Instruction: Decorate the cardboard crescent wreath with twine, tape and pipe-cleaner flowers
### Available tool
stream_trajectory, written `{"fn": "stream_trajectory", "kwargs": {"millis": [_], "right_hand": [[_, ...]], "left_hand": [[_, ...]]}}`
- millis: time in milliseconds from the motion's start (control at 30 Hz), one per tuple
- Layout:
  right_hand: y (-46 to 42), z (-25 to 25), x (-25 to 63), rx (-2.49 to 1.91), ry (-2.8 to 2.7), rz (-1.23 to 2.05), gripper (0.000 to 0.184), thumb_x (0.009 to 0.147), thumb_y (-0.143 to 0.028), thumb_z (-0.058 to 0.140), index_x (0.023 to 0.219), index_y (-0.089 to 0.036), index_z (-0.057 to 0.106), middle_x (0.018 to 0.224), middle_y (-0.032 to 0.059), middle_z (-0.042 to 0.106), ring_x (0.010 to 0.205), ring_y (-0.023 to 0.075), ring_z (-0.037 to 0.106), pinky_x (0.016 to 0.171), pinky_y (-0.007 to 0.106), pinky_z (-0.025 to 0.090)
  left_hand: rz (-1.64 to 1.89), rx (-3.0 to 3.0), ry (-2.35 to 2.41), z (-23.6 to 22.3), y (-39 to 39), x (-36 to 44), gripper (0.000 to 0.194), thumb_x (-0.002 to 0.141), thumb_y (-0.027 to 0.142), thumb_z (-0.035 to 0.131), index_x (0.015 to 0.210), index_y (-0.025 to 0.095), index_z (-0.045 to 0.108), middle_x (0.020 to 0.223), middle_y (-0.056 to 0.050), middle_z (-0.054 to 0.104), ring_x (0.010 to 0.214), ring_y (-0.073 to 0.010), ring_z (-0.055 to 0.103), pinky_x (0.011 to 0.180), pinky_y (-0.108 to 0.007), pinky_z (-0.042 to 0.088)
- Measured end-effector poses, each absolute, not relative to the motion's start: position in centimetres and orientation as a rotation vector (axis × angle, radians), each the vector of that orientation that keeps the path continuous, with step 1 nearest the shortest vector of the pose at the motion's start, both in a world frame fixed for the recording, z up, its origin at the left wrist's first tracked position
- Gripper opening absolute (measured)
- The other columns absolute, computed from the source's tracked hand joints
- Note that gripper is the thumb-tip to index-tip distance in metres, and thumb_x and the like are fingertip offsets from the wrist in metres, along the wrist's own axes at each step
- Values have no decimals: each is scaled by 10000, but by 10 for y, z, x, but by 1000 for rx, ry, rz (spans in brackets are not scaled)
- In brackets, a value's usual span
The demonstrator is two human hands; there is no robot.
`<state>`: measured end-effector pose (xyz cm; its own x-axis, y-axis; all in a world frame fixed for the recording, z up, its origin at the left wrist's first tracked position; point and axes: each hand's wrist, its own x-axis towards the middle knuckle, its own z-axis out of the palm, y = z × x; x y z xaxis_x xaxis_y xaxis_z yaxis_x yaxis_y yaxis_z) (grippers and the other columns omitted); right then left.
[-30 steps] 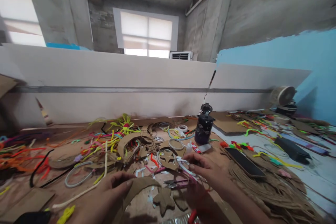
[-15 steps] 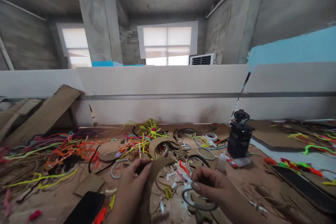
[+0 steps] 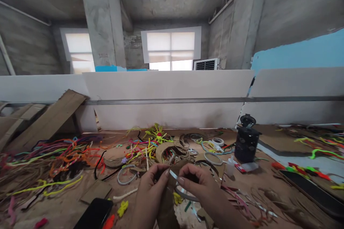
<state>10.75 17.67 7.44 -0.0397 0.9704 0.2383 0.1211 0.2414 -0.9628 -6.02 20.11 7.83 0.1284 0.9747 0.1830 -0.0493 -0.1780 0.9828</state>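
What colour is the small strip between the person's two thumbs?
The small strip is white, best seen in the head view.

Bright windows (image 3: pixel 171 46) behind a low white partition (image 3: pixel 172 85).

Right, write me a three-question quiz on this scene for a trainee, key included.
1. Multiple choice: what shows between the thumb tips of the left hand and the right hand?
A) a pen
B) a white strip
C) a spoon

2. True or false: the lid of the black bottle is shut.

3. Fill in: in the picture, the small white bottle stands to the ___ of the black bottle.

Key:
1. B
2. False; the lid stands open.
3. left
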Motion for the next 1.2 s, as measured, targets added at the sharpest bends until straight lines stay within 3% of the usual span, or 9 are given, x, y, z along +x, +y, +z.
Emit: {"fn": "stream_trajectory", "kwargs": {"millis": [767, 967, 1200], "right_hand": [[177, 67, 107, -1166, -1342, 891, 181, 739, -356, 631, 665, -209, 556, 620, -47, 450, 616, 145, 399, 572, 278, 283], [179, 63, 107, -1173, -1322, 893, 172, 741, -344, 632, 670, -204, 562, 638, -41, 484, 638, 150, 418, 589, 278, 293], [180, 62, 108, -1185, -1311, 875, 162, 722, -341, 641, 664, -201, 582, 639, -33, 514, 655, 159, 442, 599, 282, 297]], "left_hand": [[1216, 1232, 987, 75, 200, -53, 400, 600, 494, 821, 840, 178, 766, 792, -52, 768, 787, -235, 663, 709, -299, 504], [1253, 1248, 937, 72, 201, -51, 416, 615, 509, 825, 852, 170, 778, 875, -94, 793, 841, -258, 684, 751, -322, 515], [1271, 1177, 935, 72, 202, -48, 448, 525, 510, 883, 790, 166, 772, 764, -75, 778, 738, -231, 676, 683, -301, 508]]}}
